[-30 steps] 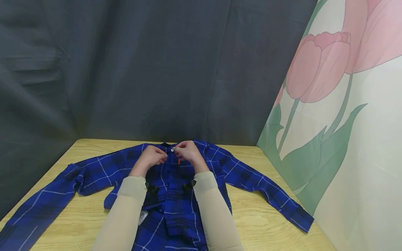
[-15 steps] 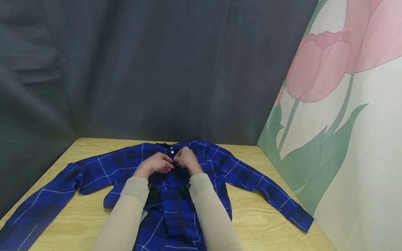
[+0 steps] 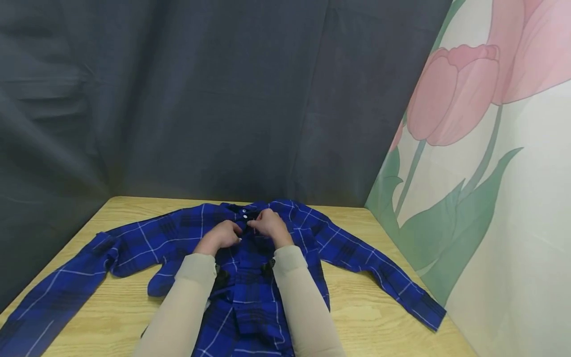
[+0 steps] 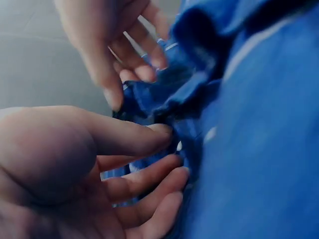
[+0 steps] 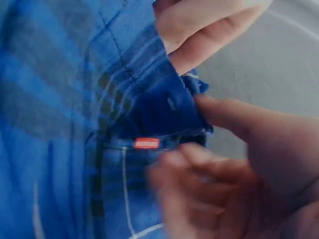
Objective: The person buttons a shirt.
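Observation:
A blue plaid long-sleeved shirt (image 3: 258,287) lies spread on the table, collar at the far edge. White buttons (image 3: 245,216) show just below the collar. My left hand (image 3: 223,234) pinches the front edge; in the left wrist view a small white button (image 4: 179,146) shows between its thumb and fingers. My right hand (image 3: 269,224) is close beside it, holding the other side of the front opening between thumb and fingers. In the right wrist view its fingers are blurred, and a red label (image 5: 147,143) shows on the shirt.
The pale wooden table (image 3: 357,307) ends at a dark curtain (image 3: 232,99) behind. On the right stands a wall panel with tulips (image 3: 450,94). One sleeve (image 3: 67,282) stretches left towards me, the other sleeve (image 3: 383,267) right.
Both hands have come down the shirt front from beside the collar, uncovering white buttons there. In the last half second the left hand has drawn slightly left, away from the right hand.

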The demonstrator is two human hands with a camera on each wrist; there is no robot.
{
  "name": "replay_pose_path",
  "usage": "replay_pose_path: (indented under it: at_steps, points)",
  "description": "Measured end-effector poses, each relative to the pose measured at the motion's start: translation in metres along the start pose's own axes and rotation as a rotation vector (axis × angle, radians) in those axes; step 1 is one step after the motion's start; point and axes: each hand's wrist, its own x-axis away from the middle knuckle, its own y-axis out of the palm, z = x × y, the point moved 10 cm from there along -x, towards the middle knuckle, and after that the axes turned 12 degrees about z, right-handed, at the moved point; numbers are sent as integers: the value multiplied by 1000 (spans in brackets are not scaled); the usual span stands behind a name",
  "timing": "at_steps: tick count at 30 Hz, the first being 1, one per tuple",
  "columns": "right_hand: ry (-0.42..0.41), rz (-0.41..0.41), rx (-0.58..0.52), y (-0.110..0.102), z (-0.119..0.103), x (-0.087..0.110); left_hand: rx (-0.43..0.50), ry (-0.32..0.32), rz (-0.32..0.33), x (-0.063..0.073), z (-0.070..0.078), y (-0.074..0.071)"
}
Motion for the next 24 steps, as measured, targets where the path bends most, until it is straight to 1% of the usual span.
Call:
replay_pose_path:
  at_steps: [2, 4, 5, 6, 9, 10, 11, 12, 13, 14, 15, 17, 18, 20, 21, 22, 24]
  points:
    - [53, -80, -3, 1, -3, 17, -57, 40, -9, -3, 4, 4]
    - [77, -138, -7, 4, -6, 29, -90, 60, -10, -12, -3, 13]
    - [79, -156, -14, 6, -8, 34, -104, 62, -13, -13, -3, 14]
    - [85, -175, -30, 5, -12, 41, -109, 81, -8, -17, -7, 17]
    - [74, -185, -65, 8, -17, 48, -97, 75, 5, -18, -6, 19]
    - [72, -181, -72, 7, -19, 49, -86, 68, 5, -14, -2, 18]
    - [71, -171, -80, 6, -19, 48, -77, 67, 9, -10, 3, 14]
    - [72, -155, -84, 5, -20, 47, -70, 66, 10, -9, 4, 15]
    - [74, -140, -86, 5, -19, 44, -75, 52, 4, -5, 9, 13]
    - [73, -128, -81, 6, -17, 39, -74, 51, -2, -3, 11, 13]
    - [65, -97, -55, 4, -16, 36, -81, 55, -9, -2, 12, 14]
    - [41, -61, -33, 19, -1, 13, -92, 64, -29, -1, 14, 15]
    - [25, -44, -21, 27, 7, 1, -94, 71, -31, -4, 10, 18]
    - [16, -38, 0, 32, 10, -7, -90, 88, -29, -10, 5, 20]
    - [11, -31, 6, 31, 9, -7, -87, 116, -22, -18, 0, 25]
    - [17, -45, -12, 32, 8, -7, -93, 138, -18, -24, -6, 30]
    - [31, -53, -20, 16, -9, 13, -108, 137, -13, -28, -8, 32]
